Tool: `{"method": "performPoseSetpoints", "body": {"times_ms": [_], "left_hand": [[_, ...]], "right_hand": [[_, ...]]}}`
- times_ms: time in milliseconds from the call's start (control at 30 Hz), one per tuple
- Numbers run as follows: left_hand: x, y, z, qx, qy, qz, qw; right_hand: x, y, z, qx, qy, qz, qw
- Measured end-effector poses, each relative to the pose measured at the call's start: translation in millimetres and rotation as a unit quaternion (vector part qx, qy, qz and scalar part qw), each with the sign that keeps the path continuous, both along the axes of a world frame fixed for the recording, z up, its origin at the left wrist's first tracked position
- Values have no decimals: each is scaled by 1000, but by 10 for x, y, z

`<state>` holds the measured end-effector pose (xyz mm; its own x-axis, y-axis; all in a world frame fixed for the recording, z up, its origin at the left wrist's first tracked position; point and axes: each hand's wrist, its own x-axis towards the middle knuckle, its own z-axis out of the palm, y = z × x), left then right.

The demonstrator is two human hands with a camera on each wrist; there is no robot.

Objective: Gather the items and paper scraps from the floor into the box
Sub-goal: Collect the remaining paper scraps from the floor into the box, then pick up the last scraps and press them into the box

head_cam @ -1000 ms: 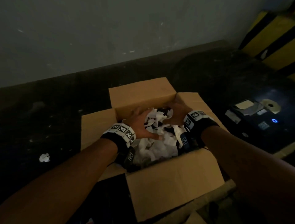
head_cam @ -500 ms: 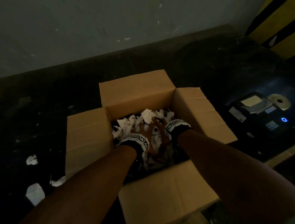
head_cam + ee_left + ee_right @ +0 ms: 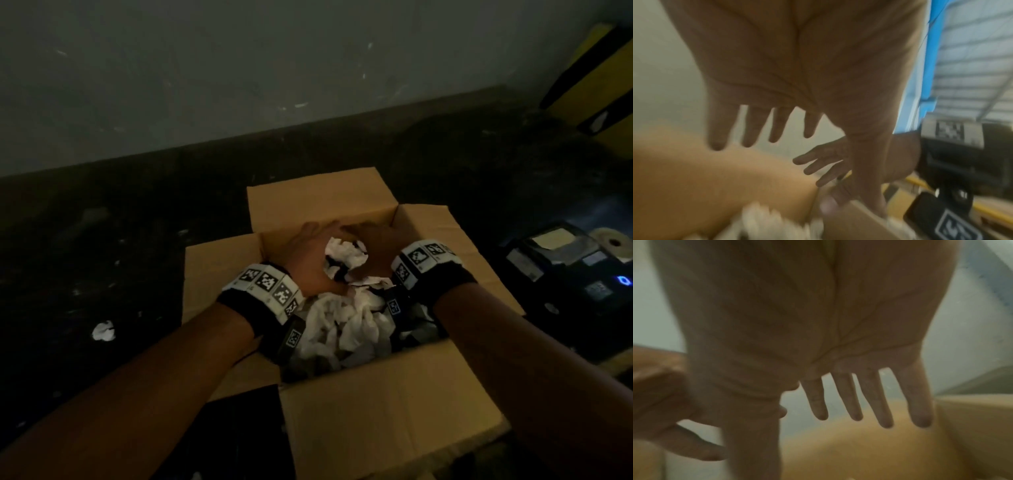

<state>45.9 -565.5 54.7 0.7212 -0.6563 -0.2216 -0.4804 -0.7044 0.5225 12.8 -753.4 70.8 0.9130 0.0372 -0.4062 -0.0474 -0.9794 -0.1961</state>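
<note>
Head view: left hand [image 3: 310,263] and right hand [image 3: 373,251], fingers spread, holding nothing, above paper scraps [image 3: 342,318] heaped in box [image 3: 387,407]. One scrap [image 3: 102,331] on floor, beyond box's left edge; best fetched next.

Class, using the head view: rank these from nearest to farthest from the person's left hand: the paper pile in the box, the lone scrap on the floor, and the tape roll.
1. Paper pile: in the box, right beside the left hand.
2. Lone scrap: on the floor, left of the box.
3. Tape roll: far right, beyond the box.
</note>
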Motion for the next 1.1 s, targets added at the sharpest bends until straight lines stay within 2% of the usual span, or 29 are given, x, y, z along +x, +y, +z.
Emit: {"method": "performPoseSetpoints", "body": {"times_ms": [167, 333, 467, 600, 700, 767, 833, 933, 1033, 1100], "left_hand": [[-254, 855, 509, -71, -72, 49, 994], [-528, 2065, 534, -60, -90, 152, 982], [-843, 3192, 249, -73, -69, 255, 962], [-1196, 4176, -98, 2, -10, 335, 942], [-1518, 4748, -572, 27, 40, 366, 929], [-1727, 4985, -937, 65, 67, 358, 929], [-1899, 5113, -1268, 103, 96, 349, 926], [-2052, 5194, -1620, 160, 118, 367, 909], [-2075, 5250, -1830, 151, 127, 440, 876], [-2047, 5277, -1914, 138, 124, 456, 871]], "right_hand": [[-70, 651, 302, 66, -121, 27, 990], [-159, 1701, 333, 124, -171, 85, 974], [-243, 2600, 236, 183, -172, 131, 959], [-387, 3455, 71, 238, -151, 173, 943], [-477, 3996, -302, 246, -114, 185, 945], [-518, 4254, -637, 220, -77, 182, 955], [-552, 4419, -995, 143, -27, 169, 975], [-622, 4544, -1475, 55, 63, 81, 993], [-666, 4656, -1861, 46, 92, -15, 995], [-672, 4761, -1980, 62, 87, -31, 994]]}}
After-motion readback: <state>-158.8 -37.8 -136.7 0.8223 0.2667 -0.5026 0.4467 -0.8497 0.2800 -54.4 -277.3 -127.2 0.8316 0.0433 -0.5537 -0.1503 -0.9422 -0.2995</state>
